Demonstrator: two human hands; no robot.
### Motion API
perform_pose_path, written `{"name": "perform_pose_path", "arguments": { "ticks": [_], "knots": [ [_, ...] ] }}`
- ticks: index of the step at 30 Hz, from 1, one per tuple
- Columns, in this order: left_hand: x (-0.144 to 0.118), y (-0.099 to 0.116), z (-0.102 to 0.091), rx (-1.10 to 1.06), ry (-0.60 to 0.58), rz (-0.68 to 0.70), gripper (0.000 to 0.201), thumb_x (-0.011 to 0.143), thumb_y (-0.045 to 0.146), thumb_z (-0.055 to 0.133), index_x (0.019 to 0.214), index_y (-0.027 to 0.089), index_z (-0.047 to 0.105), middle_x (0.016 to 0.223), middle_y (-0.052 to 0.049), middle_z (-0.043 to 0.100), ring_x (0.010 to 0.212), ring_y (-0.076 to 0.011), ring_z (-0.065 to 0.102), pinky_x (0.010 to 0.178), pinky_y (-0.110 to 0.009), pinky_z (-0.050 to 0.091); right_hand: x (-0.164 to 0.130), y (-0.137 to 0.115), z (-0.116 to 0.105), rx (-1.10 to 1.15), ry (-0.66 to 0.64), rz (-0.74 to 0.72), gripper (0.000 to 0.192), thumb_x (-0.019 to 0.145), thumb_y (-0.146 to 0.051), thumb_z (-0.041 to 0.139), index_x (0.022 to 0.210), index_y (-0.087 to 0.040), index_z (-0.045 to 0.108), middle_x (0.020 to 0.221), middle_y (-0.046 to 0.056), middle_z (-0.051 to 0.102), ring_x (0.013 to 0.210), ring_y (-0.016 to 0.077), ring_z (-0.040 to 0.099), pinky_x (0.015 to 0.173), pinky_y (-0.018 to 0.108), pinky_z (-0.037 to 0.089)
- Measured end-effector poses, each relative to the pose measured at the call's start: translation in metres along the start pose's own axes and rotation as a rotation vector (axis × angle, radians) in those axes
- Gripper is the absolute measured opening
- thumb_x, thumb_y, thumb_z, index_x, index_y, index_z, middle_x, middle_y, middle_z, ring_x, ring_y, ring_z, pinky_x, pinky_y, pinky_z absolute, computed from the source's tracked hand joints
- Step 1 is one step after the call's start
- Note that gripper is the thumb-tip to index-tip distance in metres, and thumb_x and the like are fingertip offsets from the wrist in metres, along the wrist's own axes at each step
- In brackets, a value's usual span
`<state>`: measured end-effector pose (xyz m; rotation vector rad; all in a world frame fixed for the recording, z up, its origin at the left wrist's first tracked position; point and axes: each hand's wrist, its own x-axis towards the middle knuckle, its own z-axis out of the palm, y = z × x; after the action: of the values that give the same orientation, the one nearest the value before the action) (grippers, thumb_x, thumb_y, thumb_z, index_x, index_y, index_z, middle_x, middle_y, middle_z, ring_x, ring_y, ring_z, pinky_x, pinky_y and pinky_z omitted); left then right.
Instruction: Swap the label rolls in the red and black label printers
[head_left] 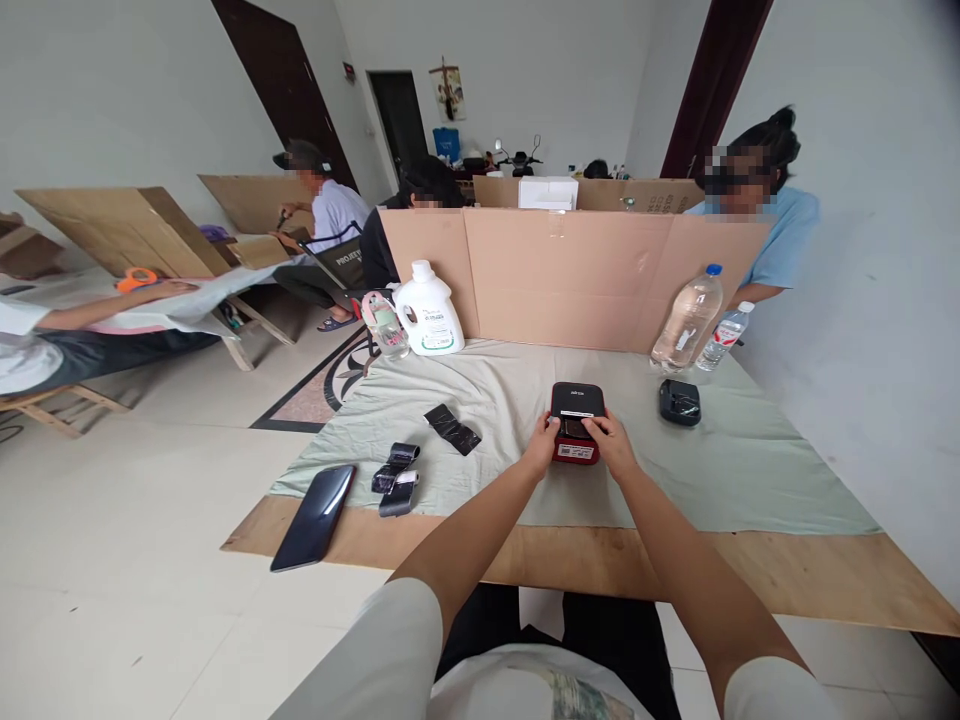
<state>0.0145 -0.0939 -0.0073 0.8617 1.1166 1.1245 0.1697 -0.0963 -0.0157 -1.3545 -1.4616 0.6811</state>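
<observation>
A small red-and-black box-shaped device (577,399), which looks like a label printer, rests on the cloth in front of me. My left hand (541,445) grips its left side, and my right hand (611,445) grips its right side. Both thumbs are at a dark part in the middle of its face, where I cannot make out fine detail. A white label is stuck on its red near end. To the left lie a creased black strip (453,429) and a curled dark strip (397,480). A black compact device (680,402) sits to the right.
A dark tablet or phone (313,518) lies at the table's left edge. A white jug (430,312), a clear cup (388,328) and two plastic bottles (688,318) stand before a cardboard screen (562,280). Other people sit beyond the screen and at left.
</observation>
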Motion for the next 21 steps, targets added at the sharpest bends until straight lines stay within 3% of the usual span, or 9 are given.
{"name": "perform_pose_path", "arguments": {
  "ticks": [3, 6, 9, 14, 21],
  "knots": [
    [0.005, 0.012, -0.004, 0.056, 0.018, -0.001, 0.049, 0.083, 0.026, 0.049, 0.131, 0.015, 0.043, 0.130, -0.014, 0.053, 0.112, -0.0232, 0.055, 0.094, -0.036, 0.044, -0.003, -0.003, 0.003, 0.005, 0.044, -0.040, 0.034, 0.072, -0.050, 0.060, 0.086, -0.020, 0.068, 0.118, 0.008, 0.058, 0.110, 0.0252, 0.053, 0.097, 0.042, 0.040],
    [0.010, 0.023, -0.009, 0.086, -0.003, 0.034, 0.062, 0.072, 0.017, 0.056, 0.132, 0.021, 0.045, 0.141, -0.009, 0.043, 0.116, -0.0237, 0.051, 0.093, -0.035, 0.044, -0.006, -0.002, 0.003, -0.015, 0.061, -0.043, 0.033, 0.072, -0.045, 0.060, 0.091, -0.020, 0.067, 0.121, 0.009, 0.055, 0.115, 0.0260, 0.050, 0.101, 0.044, 0.037],
    [0.016, 0.030, -0.015, 0.074, -0.126, 0.026, 0.072, 0.064, 0.014, 0.056, 0.134, 0.025, 0.045, 0.138, -0.006, 0.047, 0.111, -0.0232, 0.054, 0.091, -0.036, 0.044, -0.006, 0.001, 0.001, -0.042, 0.044, -0.019, 0.044, 0.073, -0.046, 0.058, 0.109, -0.021, 0.063, 0.132, 0.009, 0.049, 0.125, 0.0262, 0.043, 0.106, 0.045, 0.032],
    [0.028, 0.032, -0.026, 0.102, -0.303, -0.030, 0.077, 0.060, 0.014, 0.052, 0.136, 0.027, 0.045, 0.126, -0.003, 0.058, 0.107, -0.0226, 0.055, 0.095, -0.039, 0.039, -0.003, 0.004, -0.004, -0.085, -0.051, 0.032, 0.071, 0.073, -0.049, 0.056, 0.137, -0.020, 0.042, 0.146, 0.011, 0.036, 0.137, 0.0257, 0.028, 0.112, 0.045, 0.022],
    [0.042, 0.027, -0.031, 0.208, -0.379, -0.025, 0.077, 0.059, 0.017, 0.049, 0.135, 0.030, 0.043, 0.119, -0.003, 0.058, 0.100, -0.0215, 0.054, 0.091, -0.039, 0.039, -0.006, 0.008, 0.000, 0.049, -0.026, 0.062, 0.083, 0.074, -0.049, 0.059, 0.145, -0.022, 0.025, 0.148, 0.009, 0.033, 0.135, 0.0266, 0.032, 0.111, 0.047, 0.026]
  ]
}}
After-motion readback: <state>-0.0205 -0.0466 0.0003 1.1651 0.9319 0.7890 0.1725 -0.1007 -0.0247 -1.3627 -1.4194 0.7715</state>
